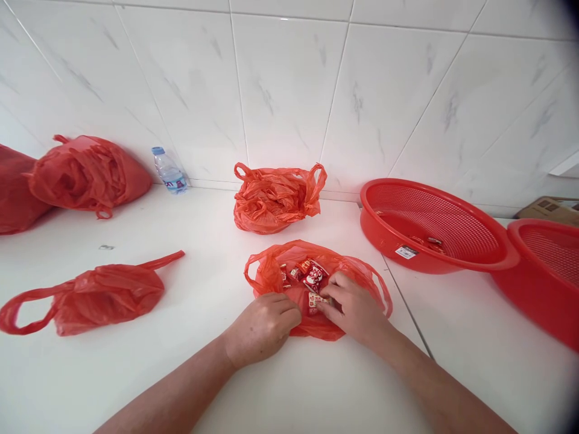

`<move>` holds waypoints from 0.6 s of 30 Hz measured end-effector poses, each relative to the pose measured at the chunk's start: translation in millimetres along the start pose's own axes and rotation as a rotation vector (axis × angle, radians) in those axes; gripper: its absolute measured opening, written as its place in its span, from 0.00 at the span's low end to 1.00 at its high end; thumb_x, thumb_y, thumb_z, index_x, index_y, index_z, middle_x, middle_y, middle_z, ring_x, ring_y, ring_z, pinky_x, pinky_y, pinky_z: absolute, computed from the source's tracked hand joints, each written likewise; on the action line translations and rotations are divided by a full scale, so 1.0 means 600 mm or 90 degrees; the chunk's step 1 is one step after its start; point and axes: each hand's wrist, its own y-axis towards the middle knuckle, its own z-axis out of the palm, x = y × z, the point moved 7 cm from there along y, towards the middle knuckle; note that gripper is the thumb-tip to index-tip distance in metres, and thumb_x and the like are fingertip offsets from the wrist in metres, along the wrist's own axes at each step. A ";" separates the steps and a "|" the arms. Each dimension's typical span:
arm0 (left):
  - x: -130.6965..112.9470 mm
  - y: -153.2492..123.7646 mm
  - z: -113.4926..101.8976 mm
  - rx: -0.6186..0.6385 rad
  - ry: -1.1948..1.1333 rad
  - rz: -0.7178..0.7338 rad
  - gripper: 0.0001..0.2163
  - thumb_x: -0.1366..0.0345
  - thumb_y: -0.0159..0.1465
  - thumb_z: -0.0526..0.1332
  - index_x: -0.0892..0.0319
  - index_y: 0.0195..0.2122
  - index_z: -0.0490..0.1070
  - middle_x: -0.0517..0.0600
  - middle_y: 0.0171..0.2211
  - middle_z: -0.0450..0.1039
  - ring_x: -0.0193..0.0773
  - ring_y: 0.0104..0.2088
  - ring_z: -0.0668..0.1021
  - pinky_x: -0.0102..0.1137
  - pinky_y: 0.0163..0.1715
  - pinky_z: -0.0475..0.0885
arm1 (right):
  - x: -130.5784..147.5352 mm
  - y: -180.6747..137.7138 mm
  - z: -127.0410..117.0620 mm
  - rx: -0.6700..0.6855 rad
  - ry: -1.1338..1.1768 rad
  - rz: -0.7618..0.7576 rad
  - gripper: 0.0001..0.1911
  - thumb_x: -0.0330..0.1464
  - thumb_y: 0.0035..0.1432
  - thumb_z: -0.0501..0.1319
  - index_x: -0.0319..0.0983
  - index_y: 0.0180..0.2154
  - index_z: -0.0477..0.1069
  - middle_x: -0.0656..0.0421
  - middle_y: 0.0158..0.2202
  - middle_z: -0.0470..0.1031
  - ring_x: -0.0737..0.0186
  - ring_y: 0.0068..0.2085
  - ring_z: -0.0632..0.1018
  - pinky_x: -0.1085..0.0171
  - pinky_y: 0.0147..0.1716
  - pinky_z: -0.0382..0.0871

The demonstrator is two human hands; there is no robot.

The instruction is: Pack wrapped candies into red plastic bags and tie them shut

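A red plastic bag [294, 250] lies spread with its mouth up on the white table, several small wrapped candies [315, 276] inside it. My left hand [265, 325] is closed on the near left edge of this bag, its fingertips mostly hidden from me. Inside the mouth, my right hand [355, 307] pinches a small cream-and-red candy packet [313, 303] between thumb and fingers. Just behind stands another crumpled red plastic bag [271, 202] with its handles up.
On the right are a red plastic basket [434, 262] with a few small packets in it and a second red basket [534, 295]. A flat red bag [108, 295], a full red bag [94, 172] and a water bottle [169, 172] are leftward. A tiled wall [289, 90] closes the back.
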 end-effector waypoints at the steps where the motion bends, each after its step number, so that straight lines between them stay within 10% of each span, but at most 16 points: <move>1: 0.000 0.000 0.001 0.003 0.000 -0.002 0.13 0.80 0.60 0.45 0.60 0.26 0.63 0.49 0.22 0.66 0.34 0.24 0.68 0.28 0.24 0.64 | -0.001 0.000 0.003 0.007 0.003 0.005 0.07 0.37 0.58 0.58 0.41 0.30 0.70 0.58 0.35 0.66 0.64 0.33 0.71 0.63 0.30 0.67; 15: 0.016 -0.004 0.004 0.031 -0.085 -0.123 0.05 0.70 0.62 0.54 0.59 0.37 0.67 0.49 0.27 0.71 0.35 0.27 0.73 0.30 0.27 0.69 | -0.008 0.000 0.008 -0.018 0.189 0.054 0.05 0.30 0.54 0.60 0.40 0.27 0.66 0.60 0.33 0.65 0.65 0.32 0.70 0.63 0.30 0.67; 18: 0.036 -0.007 -0.003 -0.034 -0.137 -0.251 0.23 0.58 0.58 0.62 0.57 0.53 0.59 0.54 0.41 0.74 0.41 0.38 0.76 0.35 0.35 0.74 | 0.008 -0.004 -0.009 -0.092 0.197 -0.003 0.04 0.29 0.55 0.59 0.41 0.29 0.66 0.57 0.39 0.67 0.65 0.33 0.72 0.63 0.30 0.70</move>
